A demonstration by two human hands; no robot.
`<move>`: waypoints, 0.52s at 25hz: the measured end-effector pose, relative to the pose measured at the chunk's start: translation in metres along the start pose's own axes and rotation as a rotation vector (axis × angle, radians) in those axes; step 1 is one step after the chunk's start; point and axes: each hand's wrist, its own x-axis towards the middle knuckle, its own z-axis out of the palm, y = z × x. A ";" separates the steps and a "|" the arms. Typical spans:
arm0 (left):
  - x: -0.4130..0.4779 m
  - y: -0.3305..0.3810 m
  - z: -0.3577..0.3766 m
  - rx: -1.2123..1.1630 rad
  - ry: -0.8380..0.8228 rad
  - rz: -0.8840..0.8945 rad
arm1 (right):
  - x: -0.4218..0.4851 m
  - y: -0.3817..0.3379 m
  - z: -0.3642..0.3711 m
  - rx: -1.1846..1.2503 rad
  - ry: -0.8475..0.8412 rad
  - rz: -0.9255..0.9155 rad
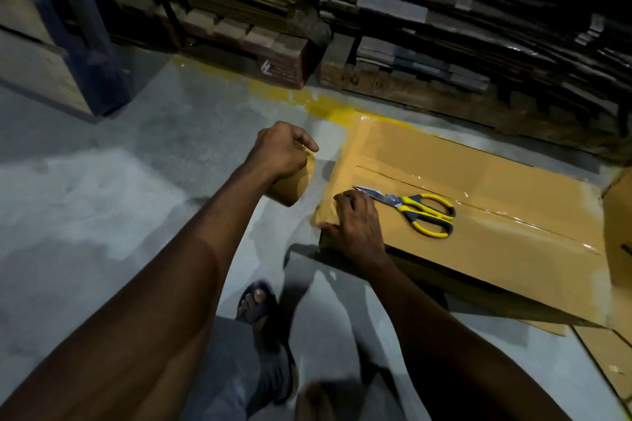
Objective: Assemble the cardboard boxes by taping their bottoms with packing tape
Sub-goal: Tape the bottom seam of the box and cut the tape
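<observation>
A brown cardboard box lies bottom-up on the floor, with shiny clear tape along its centre seam and over its left end. My left hand grips a roll of brown packing tape, held just left of the box's end. My right hand presses on the near left corner of the box, fingers bent over the edge where the tape wraps down. Yellow-handled scissors lie on top of the box, just right of my right hand.
Stacks of flattened cardboard on wooden pallets line the back. A blue rack post stands at the left. More cardboard rests at the right edge and flat sheets on the floor. My sandalled foot is on the grey floor.
</observation>
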 end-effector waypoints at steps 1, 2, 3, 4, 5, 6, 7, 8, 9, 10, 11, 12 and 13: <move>0.000 0.002 0.001 0.002 0.001 0.002 | 0.001 -0.001 0.001 -0.034 -0.002 0.009; -0.001 0.004 0.002 0.006 -0.001 0.004 | 0.001 -0.001 0.000 -0.059 -0.008 0.005; -0.001 0.005 0.002 0.010 -0.006 0.006 | 0.001 -0.002 0.000 -0.075 -0.009 -0.008; -0.001 0.006 0.002 0.009 -0.008 0.005 | 0.000 -0.001 0.000 -0.091 -0.008 -0.025; -0.001 0.006 0.002 0.005 -0.007 0.002 | -0.001 -0.001 -0.001 -0.114 -0.010 -0.045; -0.001 0.006 0.002 0.002 -0.005 -0.002 | -0.002 -0.001 -0.001 -0.140 -0.017 -0.060; -0.002 0.006 0.001 -0.001 -0.003 -0.003 | -0.001 -0.001 -0.002 -0.159 -0.031 -0.068; -0.002 0.006 0.000 -0.004 -0.001 -0.002 | 0.001 -0.001 -0.003 -0.165 -0.042 -0.077; -0.002 0.007 -0.002 -0.003 -0.001 0.001 | 0.004 -0.001 -0.005 -0.161 -0.044 -0.101; -0.003 0.007 -0.003 0.001 -0.002 0.002 | 0.007 -0.001 -0.006 -0.156 -0.040 -0.150; -0.003 0.008 -0.004 0.008 0.000 0.002 | 0.009 0.000 -0.008 -0.159 -0.026 -0.226; -0.003 0.008 -0.004 0.015 0.003 -0.001 | 0.010 0.002 -0.009 -0.173 -0.013 -0.313; -0.002 0.008 -0.005 0.018 0.007 -0.004 | 0.011 0.003 -0.009 -0.199 -0.014 -0.387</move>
